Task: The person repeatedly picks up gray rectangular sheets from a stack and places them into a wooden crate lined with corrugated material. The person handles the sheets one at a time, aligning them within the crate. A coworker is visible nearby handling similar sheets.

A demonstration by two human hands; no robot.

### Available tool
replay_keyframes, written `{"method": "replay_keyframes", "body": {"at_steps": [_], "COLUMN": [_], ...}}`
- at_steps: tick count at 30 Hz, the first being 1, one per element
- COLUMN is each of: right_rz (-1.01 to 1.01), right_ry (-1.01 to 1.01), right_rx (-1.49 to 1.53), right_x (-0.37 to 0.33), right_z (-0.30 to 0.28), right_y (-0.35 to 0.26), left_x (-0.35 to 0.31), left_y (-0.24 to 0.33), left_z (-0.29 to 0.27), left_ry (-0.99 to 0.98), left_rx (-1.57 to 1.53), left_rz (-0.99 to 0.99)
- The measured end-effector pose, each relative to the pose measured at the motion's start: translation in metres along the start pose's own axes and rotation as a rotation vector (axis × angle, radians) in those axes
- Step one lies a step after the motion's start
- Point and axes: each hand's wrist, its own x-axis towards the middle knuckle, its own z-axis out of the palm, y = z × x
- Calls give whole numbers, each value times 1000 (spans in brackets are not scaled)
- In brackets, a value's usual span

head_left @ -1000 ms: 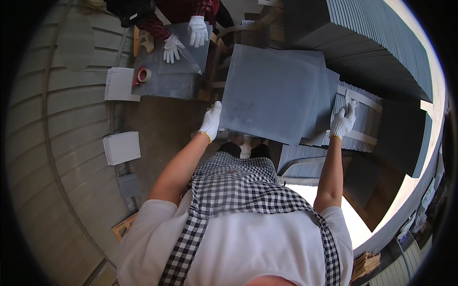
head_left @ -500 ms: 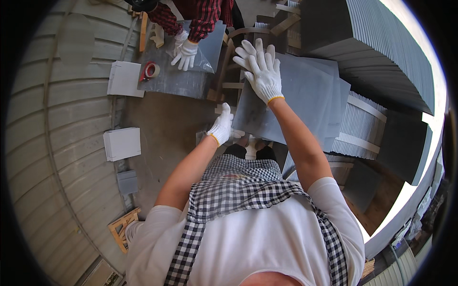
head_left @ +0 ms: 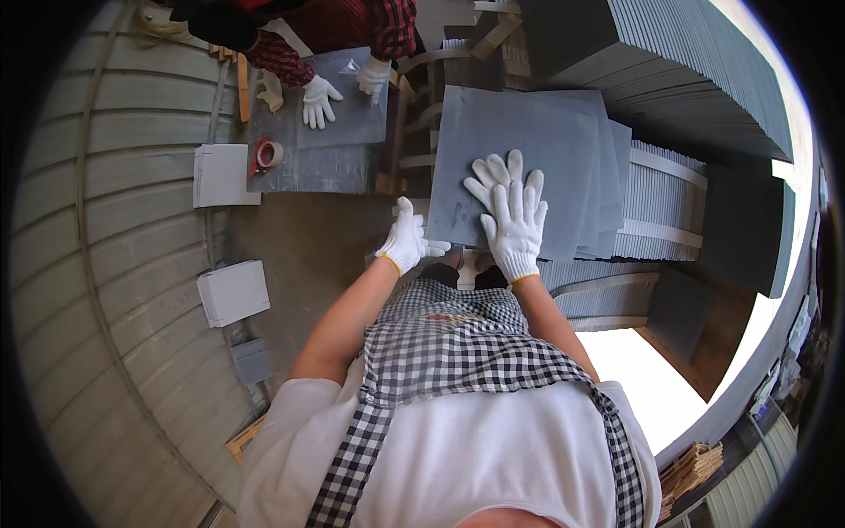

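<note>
Two gloved hands at a stack of dark grey sheets, seen from above. We find the top grey sheet [head_left: 493, 128] directly in front of the wearer, lying face up on other grey sheets [head_left: 619, 145] that fan out beyond its right edge. The right hand [head_left: 513, 231] is unclenched and grasps nothing, its fingers extended over the lower part of the top sheet; whether the palm presses on the surface we cannot tell. Just beyond it we note further white glove fingers, apparently a reflection in the sheet. The left hand [head_left: 408, 241] is likewise loose and grips nothing that we can see, thumb raised, beside the sheet's near left corner; contact with the edge is unclear. To the right we observe a ridged stack [head_left: 660, 211] bound with pale straps [head_left: 669, 167], and above it a taller stack [head_left: 704, 75]. At upper left, a co-worker in plaid sleeves [head_left: 392, 26] rests white-gloved hands [head_left: 319, 102] on a smaller grey sheet [head_left: 348, 128] upon a desk [head_left: 321, 174], where we also identify a roll of tape [head_left: 267, 156].
</note>
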Motion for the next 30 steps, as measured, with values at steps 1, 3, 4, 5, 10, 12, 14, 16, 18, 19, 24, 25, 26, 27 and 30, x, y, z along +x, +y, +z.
{"method": "replay_keyframes", "body": {"at_steps": [1, 3, 4, 5, 10, 12, 14, 16, 18, 19, 24, 25, 26, 27, 30], "right_rz": [101, 216, 247, 273, 347, 317, 386, 445, 605, 726, 1110, 1137, 1114, 1187, 1144], "right_ry": [21, 86, 171, 255, 395, 471, 372, 337, 389, 365, 366, 376, 369, 361, 307], "right_rx": [-60, -198, -184, -170, -184, -376, -492, -328, 96, 143, 540, 548, 642, 711, 965], "right_x": [-1, 1, 1, -1, -15, -11, -9, -42, -35, -45, -113, -127, -152, -160, -182], "right_z": [3, -6, -4, -1, -13, -29, -43, -10, -10, -5, 52, 65, 91, 102, 122], "right_y": [27, 83, 118, 152, 282, 302, 303, 337, 286, 270, 196, 191, 197, 185, 169], "left_x": [0, 2, 0, 0, 17, 19, 15, 17, 21, 27, 41, 41, 42, 42, 45], "left_y": [-1, 1, 3, 4, 4, 4, -1, -3, -11, -16, -32, -30, -26, -24, -17], "left_z": [-1, -2, 1, 3, -18, -31, -35, -30, -41, -46, -69, -70, -68, -68, -63], "left_ry": [15, 25, 40, 56, 197, 196, 259, 252, 284, 273, 299, 293, 280, 294, 311], "left_rx": [30, 48, 85, 118, 363, 431, 443, 534, 599, 657, 800, 819, 846, 849, 856], "left_rz": [18, 16, 19, 23, 93, 96, 94, 82, 84, 88, 88, 83, 77, 74, 69]}}
